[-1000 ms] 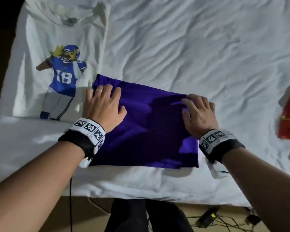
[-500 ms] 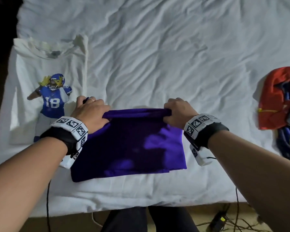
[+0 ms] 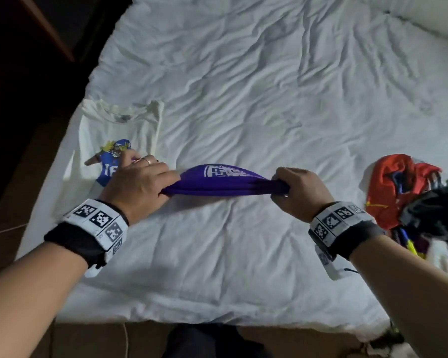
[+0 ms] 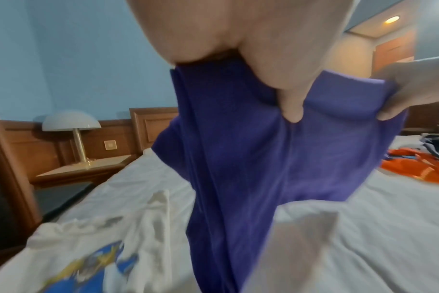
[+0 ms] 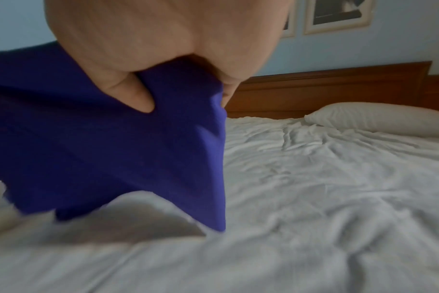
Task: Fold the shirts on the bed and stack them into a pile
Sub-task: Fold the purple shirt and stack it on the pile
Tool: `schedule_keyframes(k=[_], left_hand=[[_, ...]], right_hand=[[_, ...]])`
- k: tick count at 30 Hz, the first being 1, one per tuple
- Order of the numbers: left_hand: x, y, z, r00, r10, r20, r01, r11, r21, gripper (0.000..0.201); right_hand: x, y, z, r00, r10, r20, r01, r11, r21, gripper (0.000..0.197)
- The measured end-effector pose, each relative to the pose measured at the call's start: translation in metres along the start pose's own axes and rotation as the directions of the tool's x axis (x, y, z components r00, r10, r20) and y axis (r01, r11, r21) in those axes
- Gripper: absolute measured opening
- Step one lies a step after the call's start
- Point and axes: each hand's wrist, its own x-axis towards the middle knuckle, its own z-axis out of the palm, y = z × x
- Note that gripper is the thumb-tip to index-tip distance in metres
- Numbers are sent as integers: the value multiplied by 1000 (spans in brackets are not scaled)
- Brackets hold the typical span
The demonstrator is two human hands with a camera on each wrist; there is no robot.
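A white, wrinkled bed (image 3: 269, 99) fills the head view. At its left edge a folded white shirt (image 3: 109, 130) with a football print is laid flat; at the right edge a heap of unfolded clothes (image 3: 409, 192), red and dark, is left waiting. Between them a folded purple shirt (image 3: 225, 182) is held up off the sheet, stretched between both hands and hanging down. Its left end is clenched in the left hand (image 3: 140, 187), its right end in the right hand (image 3: 301, 193), with fingers curled round the layers. For a neat pile, it is judged that the layers should be kept taut and level, carried over the white shirt, and lowered squarely with the edges matched before the hold is loosened.
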Motion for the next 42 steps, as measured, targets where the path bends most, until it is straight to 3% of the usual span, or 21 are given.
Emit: schedule_keyframes(k=[4, 8, 11, 13, 17, 19, 22, 25, 29, 32, 34, 36, 37, 39, 42], left_hand=[[-66, 47, 32, 994, 84, 66, -88, 995, 45, 20], [-146, 102, 80, 939, 125, 319, -119, 992, -38, 16], [-183, 129, 97, 846, 68, 529, -34, 997, -74, 17], [-190, 137, 95, 834, 11, 552, 62, 992, -113, 22], [-183, 132, 91, 875, -211, 436, 282, 954, -104, 42], [-173, 125, 94, 867, -331, 373, 384, 920, -74, 46], [-148, 112, 104, 854, -401, 331, 448, 891, -77, 47], [-120, 92, 115, 810, -466, 356, 520, 851, -70, 43], [-109, 75, 129, 680, -513, 524, 626, 778, -51, 66], [-117, 72, 136, 655, -449, 608, 600, 798, -57, 87], [-125, 72, 135, 642, -490, 590, 648, 758, -77, 87], [-139, 79, 129, 622, -615, 484, 732, 676, -81, 74], [-148, 85, 123, 588, -696, 412, 782, 619, -70, 66], [-174, 104, 111, 464, -836, 293, 882, 466, -68, 57], [-222, 140, 110, 225, -917, 330, 972, 187, -143, 72]], right_hand=[[-58, 6, 36, 987, -111, 119, 128, 982, -143, 21], [-132, 12, 87, 915, -150, 375, 223, 962, -161, 24], [-170, 13, 106, 852, -94, 516, 200, 967, -155, 32], [-176, 12, 106, 854, -63, 516, 145, 982, -120, 31], [-154, 9, 105, 934, 15, 357, -15, 1000, -1, 28], [-133, 8, 112, 967, 16, 254, -15, 1000, -4, 27], [-93, 4, 126, 982, -31, 185, 45, 996, -74, 17], [-52, 4, 136, 967, -7, 254, 55, 981, -183, 21], [-17, 10, 147, 901, 96, 422, 27, 961, -276, 48], [-3, 16, 154, 863, 156, 480, -13, 957, -289, 34], [4, 20, 156, 872, 162, 461, -7, 947, -321, 23], [13, 17, 154, 869, 149, 471, 50, 922, -384, 24], [19, 11, 154, 864, 136, 485, 89, 906, -413, 25], [31, -4, 155, 854, 77, 514, 170, 893, -417, 23], [49, -36, 163, 799, 12, 601, 159, 960, -231, 49]])
